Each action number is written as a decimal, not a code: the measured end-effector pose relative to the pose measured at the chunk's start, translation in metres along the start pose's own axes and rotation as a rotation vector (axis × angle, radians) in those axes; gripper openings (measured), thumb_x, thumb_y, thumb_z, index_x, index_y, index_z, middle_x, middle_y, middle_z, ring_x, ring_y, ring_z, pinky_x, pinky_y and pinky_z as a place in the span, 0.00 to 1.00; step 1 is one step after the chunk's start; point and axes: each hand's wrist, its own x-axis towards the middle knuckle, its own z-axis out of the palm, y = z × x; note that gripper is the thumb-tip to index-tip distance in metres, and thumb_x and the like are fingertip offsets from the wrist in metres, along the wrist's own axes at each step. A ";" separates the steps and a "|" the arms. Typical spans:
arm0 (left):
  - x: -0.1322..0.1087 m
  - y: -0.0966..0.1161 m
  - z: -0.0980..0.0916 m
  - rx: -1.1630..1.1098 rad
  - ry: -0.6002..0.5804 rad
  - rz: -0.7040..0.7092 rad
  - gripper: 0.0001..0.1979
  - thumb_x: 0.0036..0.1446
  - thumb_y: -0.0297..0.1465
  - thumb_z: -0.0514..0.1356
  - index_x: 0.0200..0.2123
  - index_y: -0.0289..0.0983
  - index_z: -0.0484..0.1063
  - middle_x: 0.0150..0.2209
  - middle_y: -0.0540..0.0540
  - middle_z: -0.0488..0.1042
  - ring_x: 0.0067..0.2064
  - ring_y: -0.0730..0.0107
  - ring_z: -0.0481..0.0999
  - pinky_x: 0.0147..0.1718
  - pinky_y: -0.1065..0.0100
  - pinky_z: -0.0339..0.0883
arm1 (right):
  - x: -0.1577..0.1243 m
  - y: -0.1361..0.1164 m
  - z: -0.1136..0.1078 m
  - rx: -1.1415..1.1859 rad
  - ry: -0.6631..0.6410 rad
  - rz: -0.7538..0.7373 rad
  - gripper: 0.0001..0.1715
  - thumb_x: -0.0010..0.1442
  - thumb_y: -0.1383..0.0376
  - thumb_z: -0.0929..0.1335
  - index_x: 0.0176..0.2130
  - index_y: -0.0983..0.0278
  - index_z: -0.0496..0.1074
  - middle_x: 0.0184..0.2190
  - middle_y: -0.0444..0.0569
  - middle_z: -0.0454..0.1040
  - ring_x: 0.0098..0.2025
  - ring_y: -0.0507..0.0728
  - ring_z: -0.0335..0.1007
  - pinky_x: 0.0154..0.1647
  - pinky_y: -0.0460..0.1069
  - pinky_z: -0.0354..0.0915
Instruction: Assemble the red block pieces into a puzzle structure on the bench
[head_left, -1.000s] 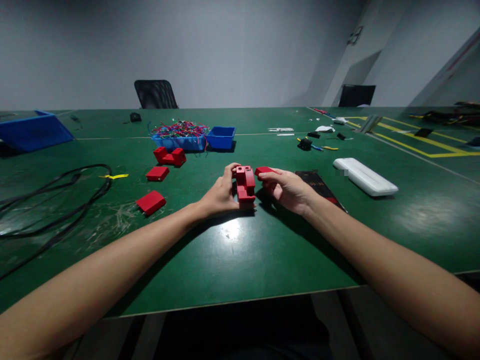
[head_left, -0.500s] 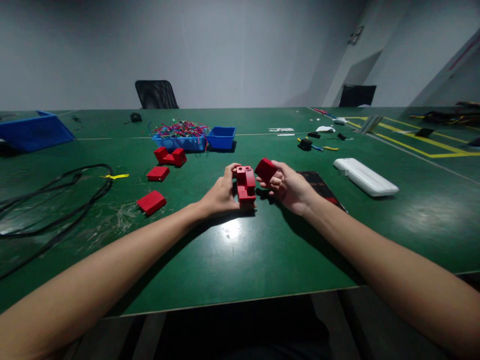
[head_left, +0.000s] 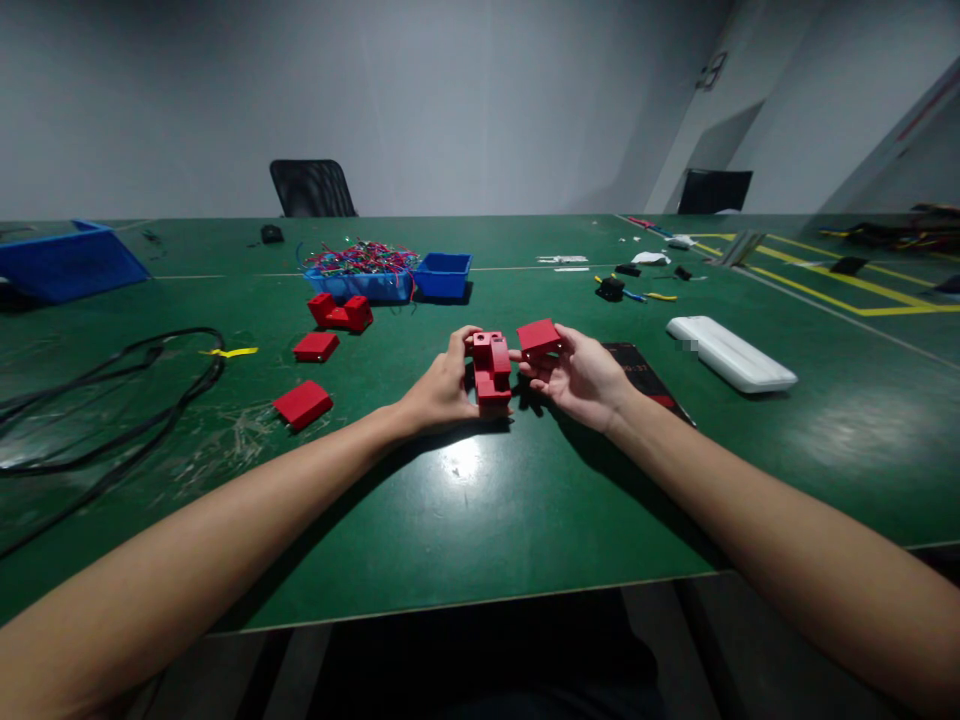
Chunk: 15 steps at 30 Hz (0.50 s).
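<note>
My left hand is closed around a red U-shaped block, which stands on end with small holes in its upper face. Just to its right, my right hand pinches a smaller red block by its edge, tilted and a little apart from the U-shaped one. On the left of the table lie another red U-shaped block, a small red block and a red block with a curved top, all untouched.
Behind are a blue bin of coloured wires and a small blue bin. Black cables loop at left. Right of my hand lie a dark flat device and a white oblong case. Pliers lie farther back.
My right hand has turned the small red block over to a flatter tilt, so a different face shows. The left hand and its U-shaped block have stayed in place.
</note>
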 end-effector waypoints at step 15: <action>0.000 0.000 0.001 0.006 0.004 -0.025 0.52 0.38 0.44 0.73 0.60 0.39 0.46 0.54 0.33 0.68 0.51 0.53 0.75 0.50 0.54 0.69 | -0.003 -0.005 0.001 0.039 0.065 -0.054 0.19 0.68 0.56 0.58 0.35 0.64 0.69 0.21 0.46 0.72 0.18 0.50 0.61 0.21 0.45 0.55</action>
